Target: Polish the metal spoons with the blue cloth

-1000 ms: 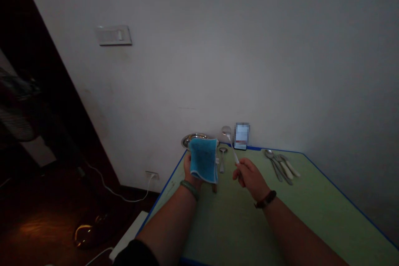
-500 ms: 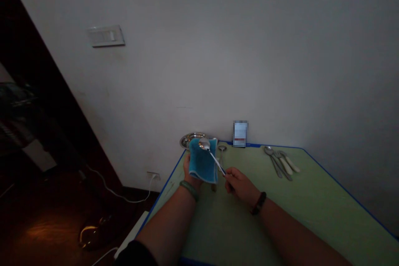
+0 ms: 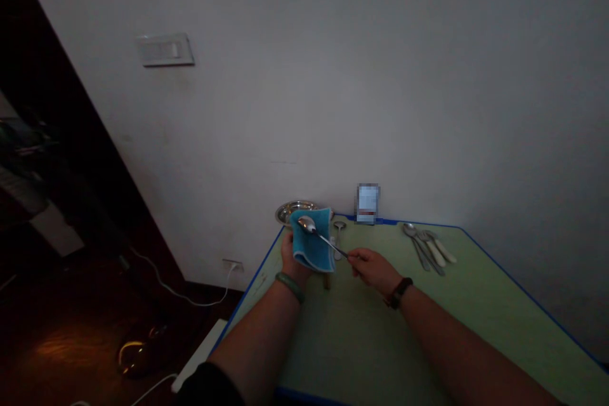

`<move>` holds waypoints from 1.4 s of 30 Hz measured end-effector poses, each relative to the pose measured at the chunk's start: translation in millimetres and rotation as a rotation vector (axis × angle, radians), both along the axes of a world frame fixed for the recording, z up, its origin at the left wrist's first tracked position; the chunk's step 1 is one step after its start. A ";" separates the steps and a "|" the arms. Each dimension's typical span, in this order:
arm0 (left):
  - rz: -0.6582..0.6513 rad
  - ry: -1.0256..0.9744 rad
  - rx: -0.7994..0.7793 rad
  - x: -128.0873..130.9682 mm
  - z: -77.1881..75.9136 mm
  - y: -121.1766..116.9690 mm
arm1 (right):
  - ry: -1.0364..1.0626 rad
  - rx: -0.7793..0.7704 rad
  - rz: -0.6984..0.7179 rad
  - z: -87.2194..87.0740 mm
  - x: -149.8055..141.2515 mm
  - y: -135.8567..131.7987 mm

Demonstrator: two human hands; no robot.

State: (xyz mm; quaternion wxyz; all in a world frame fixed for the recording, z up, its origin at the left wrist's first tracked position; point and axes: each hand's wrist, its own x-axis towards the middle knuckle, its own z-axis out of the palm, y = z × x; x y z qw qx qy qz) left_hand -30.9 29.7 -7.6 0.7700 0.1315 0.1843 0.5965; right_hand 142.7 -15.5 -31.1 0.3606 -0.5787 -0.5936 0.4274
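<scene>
A blue cloth [image 3: 318, 252] with a pale edge lies over my left hand [image 3: 290, 258], which holds it up from below; most of those fingers are hidden behind it. My right hand [image 3: 375, 268] grips the end of a long metal spoon [image 3: 307, 224]. The spoon's bowl rests over the cloth's upper part, its handle slanting down to the right. Just right of the cloth, another spoon [image 3: 339, 226] lies on the table, partly covered. Below the cloth the brown end of a handle [image 3: 327, 281] sticks out.
Behind the cloth a round metal plate [image 3: 284, 212] sits at the green table's [image 3: 361, 336] back left corner. A lit phone [image 3: 368, 203] leans on the wall. Several spoons and forks [image 3: 425, 247] lie at the right. A white cable [image 3: 190, 301] hangs left of the table.
The spoon's handle now slants less steeply, and its bowl has shifted slightly left and down on the cloth. My right hand has moved a little up and right.
</scene>
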 end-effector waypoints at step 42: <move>0.120 0.053 0.074 4.5 1.5 4.3 | 0.280 -0.079 -0.051 -14.9 2.2 -21.4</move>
